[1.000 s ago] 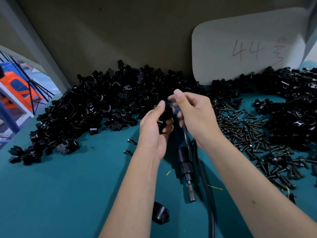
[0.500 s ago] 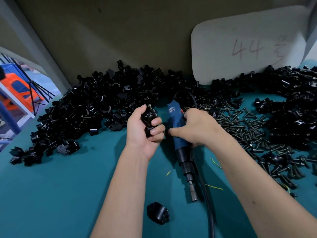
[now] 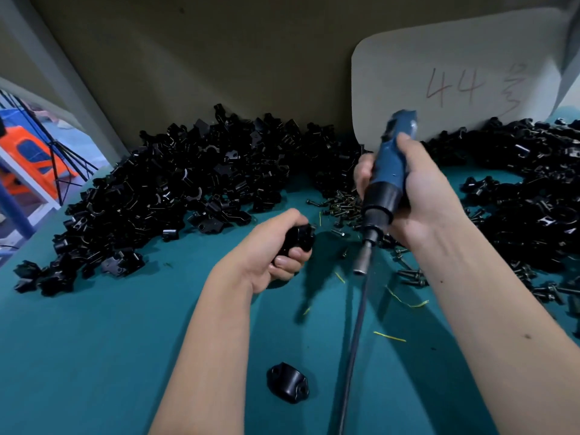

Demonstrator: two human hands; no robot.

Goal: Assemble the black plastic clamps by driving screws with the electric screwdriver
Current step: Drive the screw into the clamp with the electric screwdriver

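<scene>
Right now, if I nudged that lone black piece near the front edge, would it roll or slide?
The lone clamp half would probably slide, not roll: it appears to rest on flat flanges. It looks like light, stiff plastic, and the teal mat may drag on it.

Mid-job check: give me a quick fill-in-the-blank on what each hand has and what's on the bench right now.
1. The right hand grips the blue electric ____, its bit pointing down.
2. The left hand holds a black ____.
3. The white board against the wall bears the number ____.
4. A lone clamp half lies on the ____ mat.

Missing words: screwdriver; clamp; 44; teal
</scene>
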